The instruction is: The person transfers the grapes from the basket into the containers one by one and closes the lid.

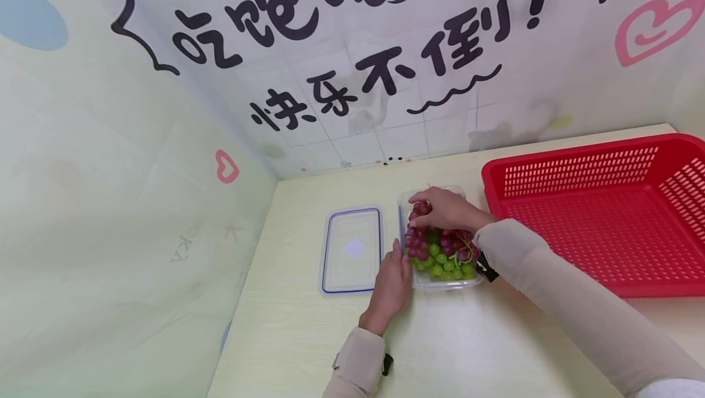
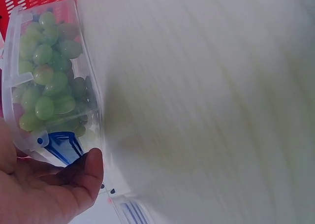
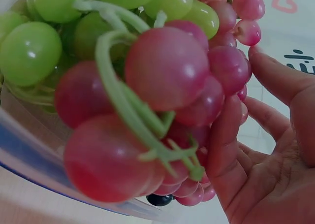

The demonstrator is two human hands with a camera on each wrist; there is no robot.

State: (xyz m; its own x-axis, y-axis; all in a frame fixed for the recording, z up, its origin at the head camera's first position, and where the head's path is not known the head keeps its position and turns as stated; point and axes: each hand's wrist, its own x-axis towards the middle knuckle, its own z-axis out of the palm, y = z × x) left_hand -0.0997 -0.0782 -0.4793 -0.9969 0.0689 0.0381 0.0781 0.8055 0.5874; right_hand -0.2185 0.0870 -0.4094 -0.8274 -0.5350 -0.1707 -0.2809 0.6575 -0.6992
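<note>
A clear plastic food container (image 1: 447, 286) with blue side latches holds green grapes (image 1: 439, 269) at its near end and bunches of red grapes (image 1: 416, 244) over the rest. My left hand (image 1: 393, 283) grips the container's left side; up close, its fingers curl by a blue latch (image 2: 65, 146). My right hand (image 1: 447, 209) reaches over the container from the right and holds a red grape bunch (image 3: 227, 70) between thumb and fingers. Green stems (image 3: 118, 86) stick out among the fruit. A few dark grapes (image 3: 160, 199) show low in the pile.
Left of the container, its clear lid (image 1: 338, 266) with a blue seal lies flat on the pale wooden table (image 1: 286, 324). A large red plastic basket (image 1: 584, 220) stands close on the right. Behind the table rises a printed wall covering (image 1: 385, 135).
</note>
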